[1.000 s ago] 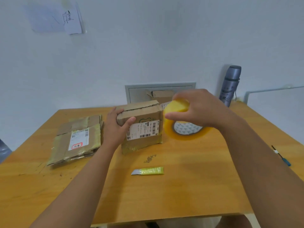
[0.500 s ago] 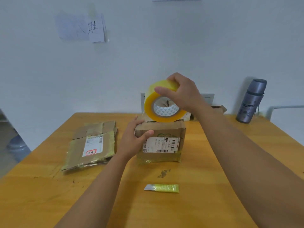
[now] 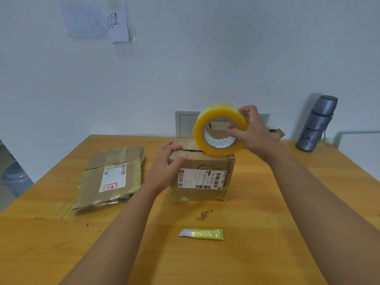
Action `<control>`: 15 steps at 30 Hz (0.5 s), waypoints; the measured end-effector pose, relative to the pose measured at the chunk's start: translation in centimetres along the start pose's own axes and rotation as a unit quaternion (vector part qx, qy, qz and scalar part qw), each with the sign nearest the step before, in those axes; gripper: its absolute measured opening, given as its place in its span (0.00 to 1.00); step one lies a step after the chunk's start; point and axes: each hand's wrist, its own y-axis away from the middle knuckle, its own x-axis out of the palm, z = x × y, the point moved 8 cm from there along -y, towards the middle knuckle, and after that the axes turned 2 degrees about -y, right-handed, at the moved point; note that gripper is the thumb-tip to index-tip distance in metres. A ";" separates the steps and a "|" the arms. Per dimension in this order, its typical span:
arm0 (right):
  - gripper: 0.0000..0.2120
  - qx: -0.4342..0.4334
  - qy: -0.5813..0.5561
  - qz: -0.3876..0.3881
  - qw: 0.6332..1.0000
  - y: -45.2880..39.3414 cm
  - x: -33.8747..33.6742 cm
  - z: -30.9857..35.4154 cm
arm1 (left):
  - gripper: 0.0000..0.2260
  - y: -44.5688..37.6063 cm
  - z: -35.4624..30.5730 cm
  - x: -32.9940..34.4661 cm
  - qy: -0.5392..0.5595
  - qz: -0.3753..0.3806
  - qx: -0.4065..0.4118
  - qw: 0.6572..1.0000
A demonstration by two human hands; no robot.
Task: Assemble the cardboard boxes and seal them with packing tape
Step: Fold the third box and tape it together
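Looking from the near edge outward, I first meet the small yellow-green cutter (image 3: 202, 234), lying flat at about 6 o'clock from the box, well apart from both hands; I judge it is parked there for slicing the tape later. A dark scuff (image 3: 204, 215) marks the table (image 3: 257, 254) between cutter and box.

Next comes the box (image 3: 202, 177), standing with its printed label facing me. My left hand (image 3: 165, 167) grips its upper corner at 9 o'clock, fingers curled over the top edge and thumb on the front face, which I take as bracing it so it cannot slide while tape goes on. My right hand (image 3: 254, 133) holds the roll of tape (image 3: 220, 130) upright on edge at the box's 12 o'clock, its lower rim at the top flaps, thumb in the core and fingers over the outer band. That looks like the start of laying a strip along the top seam; I cannot tell whether a free end is already stuck down.

At 9 o'clock from the box, well apart, a stack of flattened boxes (image 3: 112, 179) waits, still unfolded.

Farther off, another piece of cardboard (image 3: 276, 133) pokes out behind my right hand, a grey flask (image 3: 316, 124) stands at 2 o'clock, and a wall panel (image 3: 185, 124) sits at 12 o'clock. Papers (image 3: 96, 21) are stuck high on the pale wall.
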 end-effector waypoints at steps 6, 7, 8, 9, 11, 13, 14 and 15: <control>0.22 -0.017 -0.056 -0.044 0.997 0.4 0.9 0.4 | 0.14 -1.7 -1.7 -1.2 -0.001 -0.049 -0.029 0.998; 0.22 -0.016 -0.061 -0.054 0.997 0.5 1.0 0.5 | 0.16 -1.9 -2.1 -1.3 0.012 -0.049 -0.033 0.998; 0.22 -0.016 -0.065 -0.062 0.996 0.6 1.1 0.5 | 0.17 -2.1 -2.6 -1.4 0.017 -0.044 -0.037 0.998; 0.21 -0.015 -0.071 -0.070 0.995 0.6 1.2 0.4 | 0.18 -2.4 -3.2 -1.3 0.018 -0.034 -0.038 0.999; 0.22 -0.012 -0.085 -0.085 0.993 0.7 1.2 0.2 | 0.18 -3.2 -4.0 -0.9 0.030 -0.005 -0.039 0.999; 0.22 -0.008 -0.105 -0.095 0.990 0.9 1.2 -0.1 | 0.17 -3.8 -4.4 -0.1 0.050 0.041 -0.061 0.996; 0.22 -0.007 -0.114 -0.099 0.989 0.9 1.2 -0.3 | 0.17 -3.9 -4.2 0.2 0.066 0.063 -0.085 0.992; 0.22 -0.006 -0.121 -0.104 0.987 1.0 1.1 -0.5 | 0.17 -4.0 -4.0 0.5 0.080 0.079 -0.105 0.988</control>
